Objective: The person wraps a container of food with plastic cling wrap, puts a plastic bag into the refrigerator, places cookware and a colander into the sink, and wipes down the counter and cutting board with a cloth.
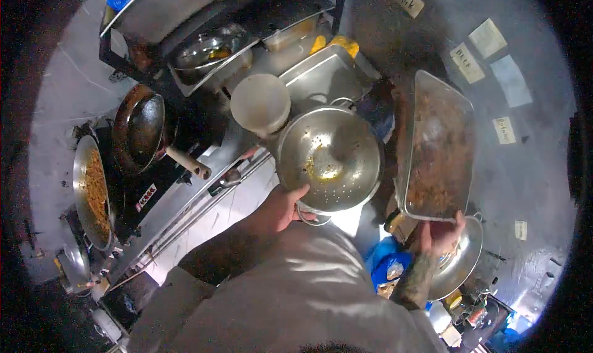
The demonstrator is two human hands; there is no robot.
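My left hand [291,208] grips the near loop handle of a steel colander [361,158], thumb over the rim. Oily yellow residue and dark bits lie on the colander's inside, and its bowl faces up toward me. My right hand [441,234] holds the near end of a clear rectangular container [410,143], its fingers at the rim. Brown food, perhaps meat, fills much of that container; its exact kind is hard to tell. Behind my right hand is a round metal bowl [468,254], partly hidden by the hand and forearm.
A white round tub [260,103] and a metal tray [327,72] stand beyond the colander. At left are a dark wok [139,127] with a wooden handle and a pan [81,186] with shredded food. Blue plastic bags [384,257] lie below. Handwritten labels [467,63] mark the right surface.
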